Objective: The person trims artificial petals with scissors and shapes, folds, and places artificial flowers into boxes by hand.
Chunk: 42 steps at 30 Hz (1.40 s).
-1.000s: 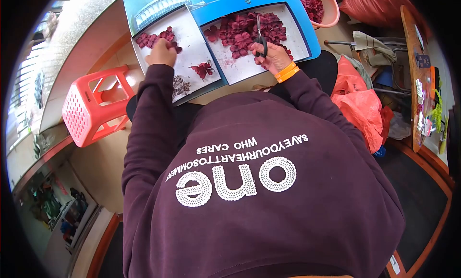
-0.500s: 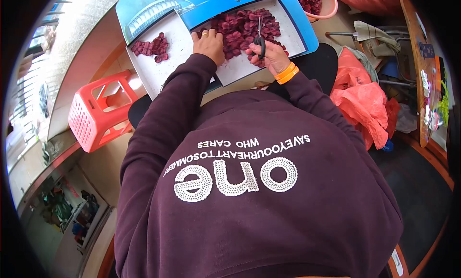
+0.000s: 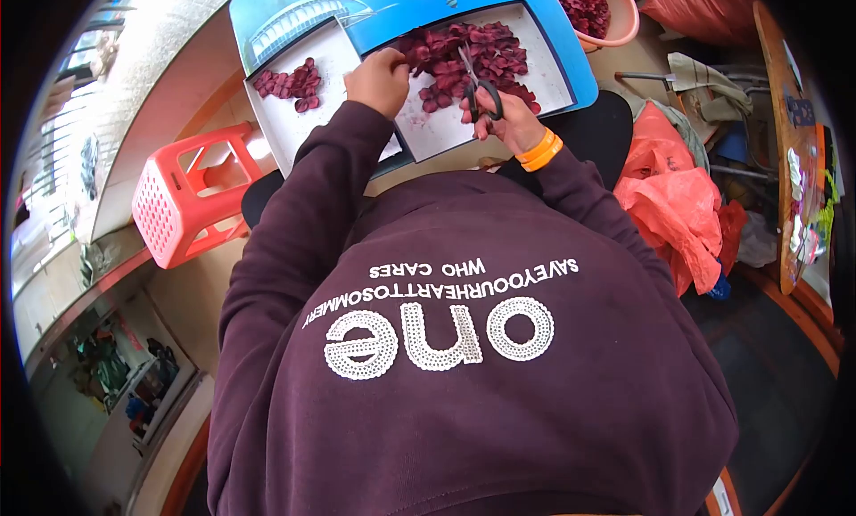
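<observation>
Dark red petals (image 3: 486,53) lie heaped in the right white compartment (image 3: 430,140) of a blue box. My right hand (image 3: 510,122), an orange band at its wrist, holds black-handled scissors (image 3: 481,97) over the heap's near edge; the blades look slightly apart. At the heap's left edge is my left hand (image 3: 381,82), fingers pinched together on what seems to be a dark red petal piece. A smaller group of petals (image 3: 290,84) rests in the left white compartment (image 3: 334,48). My left forearm hides that compartment's near part.
A pink basin (image 3: 621,21) of red petals stands beyond the box's right corner. The pink stool (image 3: 192,191) is at the left. Red plastic bags (image 3: 669,204) lie to the right, near a wooden board (image 3: 776,142) standing on edge.
My left hand has gone from the left compartment to the edge of the right heap, and its fingers have come up into a pinch. The scissors have turned and their handles have opened.
</observation>
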Each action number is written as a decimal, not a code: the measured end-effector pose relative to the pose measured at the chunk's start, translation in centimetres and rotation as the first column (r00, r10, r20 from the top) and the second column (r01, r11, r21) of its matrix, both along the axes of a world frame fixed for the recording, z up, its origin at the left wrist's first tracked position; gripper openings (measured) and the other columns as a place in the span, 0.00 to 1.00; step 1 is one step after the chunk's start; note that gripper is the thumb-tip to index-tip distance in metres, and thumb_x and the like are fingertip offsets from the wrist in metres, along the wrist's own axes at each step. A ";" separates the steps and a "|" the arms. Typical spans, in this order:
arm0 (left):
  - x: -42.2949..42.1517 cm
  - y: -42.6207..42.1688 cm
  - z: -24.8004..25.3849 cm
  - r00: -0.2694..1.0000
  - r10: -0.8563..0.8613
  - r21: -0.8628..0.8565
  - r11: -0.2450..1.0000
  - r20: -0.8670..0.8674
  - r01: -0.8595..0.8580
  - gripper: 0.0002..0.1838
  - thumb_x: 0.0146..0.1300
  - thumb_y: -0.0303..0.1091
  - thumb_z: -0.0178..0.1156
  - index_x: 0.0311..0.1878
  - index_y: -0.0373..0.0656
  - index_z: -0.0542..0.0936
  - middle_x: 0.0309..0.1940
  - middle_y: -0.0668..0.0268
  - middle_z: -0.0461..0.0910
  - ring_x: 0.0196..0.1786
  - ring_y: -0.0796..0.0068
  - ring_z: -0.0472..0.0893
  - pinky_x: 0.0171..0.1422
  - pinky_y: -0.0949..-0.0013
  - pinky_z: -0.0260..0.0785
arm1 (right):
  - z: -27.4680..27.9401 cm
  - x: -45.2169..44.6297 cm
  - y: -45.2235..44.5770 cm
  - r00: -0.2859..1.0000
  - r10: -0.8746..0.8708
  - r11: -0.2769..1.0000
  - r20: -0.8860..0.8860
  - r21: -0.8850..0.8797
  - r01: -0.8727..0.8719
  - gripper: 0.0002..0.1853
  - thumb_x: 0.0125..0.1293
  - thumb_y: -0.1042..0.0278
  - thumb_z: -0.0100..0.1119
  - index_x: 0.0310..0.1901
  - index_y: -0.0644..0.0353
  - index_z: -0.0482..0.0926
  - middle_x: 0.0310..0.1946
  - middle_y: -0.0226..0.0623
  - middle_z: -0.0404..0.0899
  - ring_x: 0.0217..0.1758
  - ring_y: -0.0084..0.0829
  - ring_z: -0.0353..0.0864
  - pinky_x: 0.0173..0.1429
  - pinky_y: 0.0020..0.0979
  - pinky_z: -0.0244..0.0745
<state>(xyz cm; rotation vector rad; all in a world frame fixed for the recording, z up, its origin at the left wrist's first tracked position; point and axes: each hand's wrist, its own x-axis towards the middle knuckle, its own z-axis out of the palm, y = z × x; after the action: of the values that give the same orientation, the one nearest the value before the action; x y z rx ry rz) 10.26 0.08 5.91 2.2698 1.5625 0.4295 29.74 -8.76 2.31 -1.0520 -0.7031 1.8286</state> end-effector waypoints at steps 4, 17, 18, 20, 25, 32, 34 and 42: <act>-0.7 -1.6 2.7 0.494 0.661 -0.781 0.622 0.566 0.063 0.06 0.58 0.26 0.54 0.37 0.36 0.75 0.30 0.58 0.77 0.31 0.67 0.78 0.40 0.70 0.69 | 3.1 -0.2 -0.5 0.951 0.222 0.975 -0.217 0.053 -0.216 0.26 0.64 0.47 0.44 0.45 0.67 0.73 0.33 0.39 0.74 0.25 0.21 0.70 0.34 0.18 0.66; -2.5 -4.8 2.9 0.092 0.667 -0.659 0.690 0.740 0.299 0.06 0.61 0.26 0.52 0.39 0.33 0.74 0.29 0.59 0.77 0.27 0.72 0.77 0.36 0.75 0.73 | 7.0 -3.2 -1.3 0.902 0.394 0.917 -0.178 0.006 -0.400 0.30 0.64 0.43 0.40 0.46 0.68 0.71 0.33 0.40 0.73 0.26 0.22 0.67 0.34 0.18 0.63; -2.5 -4.9 2.9 0.093 0.665 -0.658 0.690 0.741 0.303 0.06 0.61 0.25 0.52 0.39 0.33 0.74 0.29 0.59 0.77 0.27 0.72 0.77 0.36 0.75 0.73 | 7.0 -3.3 -1.3 0.904 0.390 0.918 -0.178 0.002 -0.396 0.30 0.64 0.44 0.40 0.46 0.69 0.71 0.33 0.40 0.73 0.26 0.22 0.67 0.34 0.18 0.62; -1.9 -5.1 2.9 0.088 0.663 -0.654 0.695 0.744 0.299 0.06 0.61 0.25 0.52 0.40 0.34 0.74 0.29 0.60 0.77 0.27 0.73 0.77 0.36 0.75 0.73 | 7.2 -2.8 -1.4 0.908 0.381 0.922 -0.174 -0.008 -0.388 0.29 0.63 0.44 0.41 0.45 0.69 0.72 0.32 0.39 0.73 0.24 0.21 0.67 0.33 0.18 0.63; -2.5 -5.0 2.4 0.089 0.625 -0.618 0.723 0.776 0.309 0.07 0.61 0.25 0.52 0.42 0.35 0.73 0.31 0.61 0.77 0.29 0.74 0.77 0.38 0.74 0.72 | 7.4 -3.5 -1.4 0.928 0.340 0.937 -0.153 -0.023 -0.348 0.28 0.63 0.45 0.44 0.40 0.68 0.75 0.28 0.38 0.75 0.20 0.20 0.67 0.29 0.16 0.63; -2.8 -5.1 1.9 0.126 0.548 -0.556 0.767 0.827 0.321 0.10 0.61 0.24 0.51 0.46 0.36 0.72 0.33 0.60 0.76 0.32 0.72 0.76 0.44 0.71 0.71 | 7.5 -3.7 -1.6 0.926 0.334 0.939 -0.173 -0.023 -0.343 0.28 0.62 0.44 0.44 0.39 0.68 0.76 0.28 0.38 0.75 0.20 0.20 0.67 0.27 0.15 0.62; -2.7 -5.1 1.9 0.133 0.542 -0.554 0.770 0.830 0.316 0.10 0.61 0.24 0.51 0.46 0.36 0.72 0.34 0.60 0.76 0.32 0.72 0.76 0.44 0.71 0.71 | 7.5 -3.7 -1.5 0.926 0.330 0.940 -0.183 -0.026 -0.340 0.28 0.62 0.44 0.44 0.39 0.68 0.76 0.28 0.39 0.75 0.20 0.20 0.67 0.27 0.15 0.61; -2.0 -5.3 2.6 0.013 0.588 -0.548 0.744 0.809 0.383 0.14 0.60 0.21 0.52 0.50 0.37 0.68 0.35 0.58 0.76 0.33 0.69 0.78 0.44 0.69 0.72 | 7.1 -3.2 -1.4 0.906 0.385 0.920 -0.173 -0.002 -0.392 0.29 0.64 0.45 0.40 0.44 0.70 0.73 0.32 0.41 0.74 0.25 0.22 0.67 0.29 0.17 0.61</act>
<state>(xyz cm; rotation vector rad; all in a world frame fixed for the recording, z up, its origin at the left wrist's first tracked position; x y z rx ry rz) 8.24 -5.21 8.49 0.6204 0.7384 1.0356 26.57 -10.19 9.45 -0.8041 -0.8213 2.2517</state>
